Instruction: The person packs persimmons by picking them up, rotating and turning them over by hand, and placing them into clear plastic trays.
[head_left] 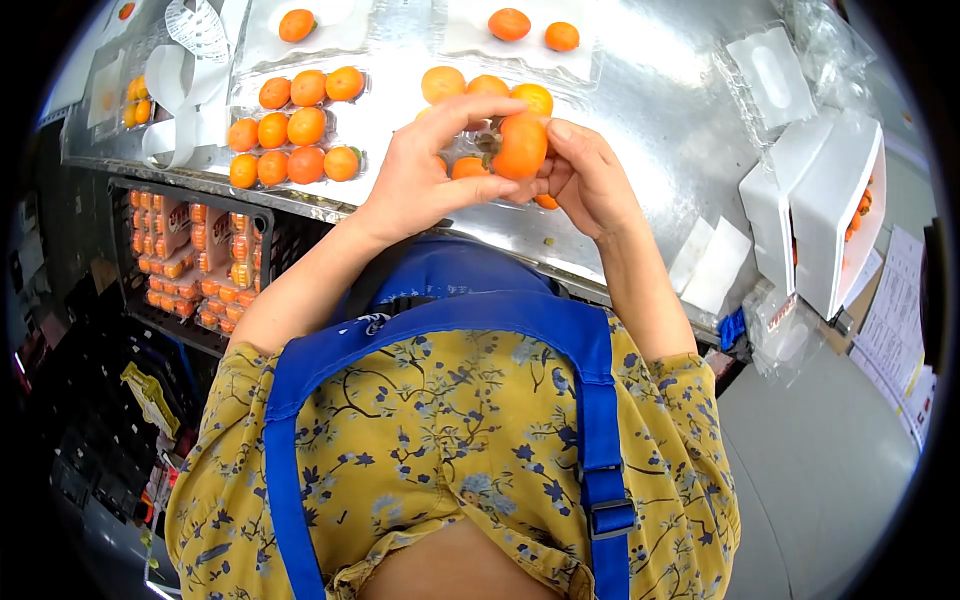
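Note:
A round orange persimmon (521, 147) is held up between my two hands, its dark leafy calyx facing left. My left hand (432, 165) curls around it from the left, index finger over the top and thumb below. From the right, my right hand (592, 178) presses thumb and fingers against its side. Under my hands, a transparent tray holds several more persimmons (443, 84), partly hidden by my fingers. To the left stands another transparent tray filled with rows of persimmons (305, 126).
Trays at the back hold single persimmons (297, 25) and a pair. A label strip (183, 90) curls at left. Below the metal table's edge, a black crate (268, 222) holds packed fruit. At right are white foam boxes (835, 210), white pads (712, 265) and plastic wrap (825, 50).

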